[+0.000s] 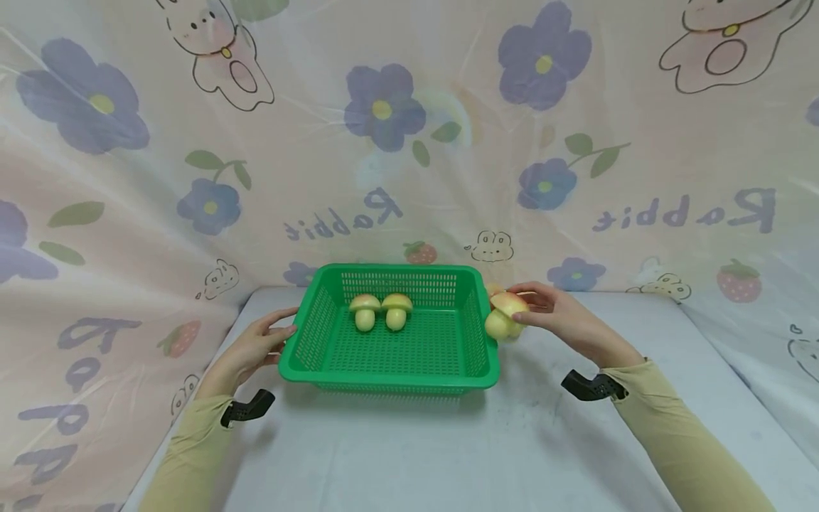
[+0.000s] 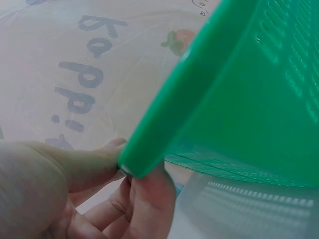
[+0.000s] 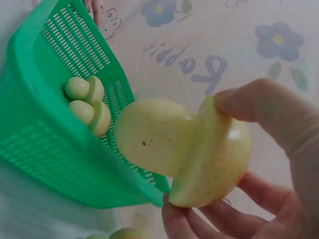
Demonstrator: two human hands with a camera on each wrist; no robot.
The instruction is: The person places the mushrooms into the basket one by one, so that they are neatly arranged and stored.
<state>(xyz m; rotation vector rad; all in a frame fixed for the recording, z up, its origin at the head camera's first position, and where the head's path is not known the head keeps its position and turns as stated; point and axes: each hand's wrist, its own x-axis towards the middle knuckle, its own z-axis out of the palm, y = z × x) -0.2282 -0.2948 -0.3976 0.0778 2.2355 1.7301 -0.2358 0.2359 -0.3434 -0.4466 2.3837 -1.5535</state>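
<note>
In the head view, two yellow mushroom-shaped pieces (image 1: 365, 313) are contained in a green rectangular perforated plastic basket (image 1: 390, 378), whose right rim is neighboured by another, red-tinged yellow mushroom-shaped piece (image 1: 510, 304) gripped by the right hand (image 1: 563, 316). In the left wrist view, the basket's rim is pinched between the left hand's (image 2: 79, 216) thumb and fingers. In the right wrist view, the gripped piece's cap is held between thumb and fingertips

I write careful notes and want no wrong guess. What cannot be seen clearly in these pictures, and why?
Head view: number and full shape of the pieces behind the held mushroom, which partly covers them.
Head view: some fingertips of the left hand, hidden by the basket.
Left wrist view: much of the basket, cut off by top and right edges.
Right wrist view: the round things, cut off by the bottom edge.
</note>
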